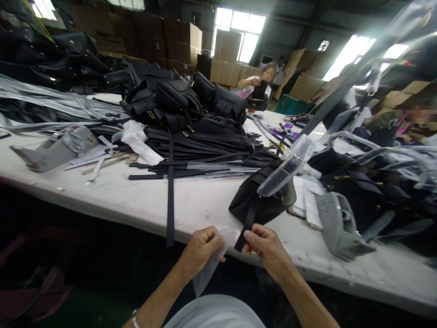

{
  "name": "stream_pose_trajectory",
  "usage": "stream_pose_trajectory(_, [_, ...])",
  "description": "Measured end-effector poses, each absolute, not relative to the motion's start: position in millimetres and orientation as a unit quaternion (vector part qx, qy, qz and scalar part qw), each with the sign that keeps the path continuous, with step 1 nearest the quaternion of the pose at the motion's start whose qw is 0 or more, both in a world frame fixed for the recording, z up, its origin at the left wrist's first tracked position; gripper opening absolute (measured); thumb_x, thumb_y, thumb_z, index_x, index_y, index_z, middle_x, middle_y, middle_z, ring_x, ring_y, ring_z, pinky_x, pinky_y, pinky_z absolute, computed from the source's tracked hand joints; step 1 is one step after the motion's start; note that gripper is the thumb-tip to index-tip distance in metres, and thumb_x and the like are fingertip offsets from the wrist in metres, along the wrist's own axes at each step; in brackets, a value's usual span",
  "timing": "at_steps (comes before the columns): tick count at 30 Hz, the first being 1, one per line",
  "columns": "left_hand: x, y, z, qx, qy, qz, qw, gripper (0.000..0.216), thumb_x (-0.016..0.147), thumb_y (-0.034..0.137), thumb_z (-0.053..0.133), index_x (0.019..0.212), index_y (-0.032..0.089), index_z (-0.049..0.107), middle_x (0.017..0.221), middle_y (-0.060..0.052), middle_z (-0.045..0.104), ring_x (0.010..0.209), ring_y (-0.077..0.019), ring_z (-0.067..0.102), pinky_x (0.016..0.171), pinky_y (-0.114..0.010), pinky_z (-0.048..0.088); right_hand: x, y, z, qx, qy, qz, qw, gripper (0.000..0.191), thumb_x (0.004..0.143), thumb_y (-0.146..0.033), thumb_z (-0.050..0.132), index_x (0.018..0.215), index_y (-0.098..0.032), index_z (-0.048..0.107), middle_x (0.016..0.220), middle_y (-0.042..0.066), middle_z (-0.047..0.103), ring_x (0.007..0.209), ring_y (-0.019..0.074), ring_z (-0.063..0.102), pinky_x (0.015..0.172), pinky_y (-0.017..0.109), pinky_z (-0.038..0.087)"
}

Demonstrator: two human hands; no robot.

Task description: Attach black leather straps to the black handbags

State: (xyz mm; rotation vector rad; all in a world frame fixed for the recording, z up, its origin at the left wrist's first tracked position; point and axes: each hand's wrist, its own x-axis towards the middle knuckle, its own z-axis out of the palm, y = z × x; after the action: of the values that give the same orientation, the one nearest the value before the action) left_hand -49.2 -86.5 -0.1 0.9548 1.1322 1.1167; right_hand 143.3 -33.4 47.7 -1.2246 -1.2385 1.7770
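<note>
My left hand (202, 248) is closed, pinching a clear plastic sleeve (211, 264) that hangs down below the table's front edge. My right hand (264, 246) is closed on the end of a black strap (248, 223). The strap runs up to a black handbag (259, 200) lying on the white table (191, 200) just beyond my hands. The strap's tip sits right at the mouth of the sleeve. Another strap wrapped in clear plastic (287, 171) rests across the top of the bag.
A heap of black straps (211, 146) and black bags (177, 102) fills the table's middle. Plastic-wrapped straps (44, 102) lie far left, more bags (378, 182) at right. Grey paper stuffing (336, 225) sits near the bag. Two people (261, 84) work at the far side. Cardboard boxes (227, 57) stand behind.
</note>
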Motion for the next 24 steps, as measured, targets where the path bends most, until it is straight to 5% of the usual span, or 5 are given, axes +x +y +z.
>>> stream_pose_trajectory(8, [-55.2, -100.6, 5.8, 0.445, 0.487, 0.479, 0.579, 0.030, 0.081, 0.041, 0.063, 0.066, 0.015, 0.059, 0.058, -0.002, 0.069, 0.052, -0.0149, 0.063, 0.050, -0.021, 0.045, 128.4, -40.6, 70.3, -0.421, -0.375, 0.714, 0.416, 0.027, 0.068, -0.037, 0.082, 0.073, -0.017, 0.064, 0.062, -0.001, 0.065, 0.057, 0.0127, 0.061, 0.059, 0.024, 0.051])
stream_pose_trajectory(24, [-58.2, -101.5, 8.5, 0.470, 0.483, 0.478, 0.563, 0.028, 0.078, 0.039, 0.066, 0.064, 0.015, 0.065, 0.059, -0.004, 0.071, 0.050, -0.0131, 0.058, 0.049, -0.021, 0.040, 131.8, -38.8, 64.3, -0.469, -0.539, 0.587, 0.380, 0.026, 0.077, -0.042, 0.073, 0.072, -0.016, 0.067, 0.062, 0.001, 0.065, 0.057, 0.0133, 0.054, 0.059, 0.025, 0.044])
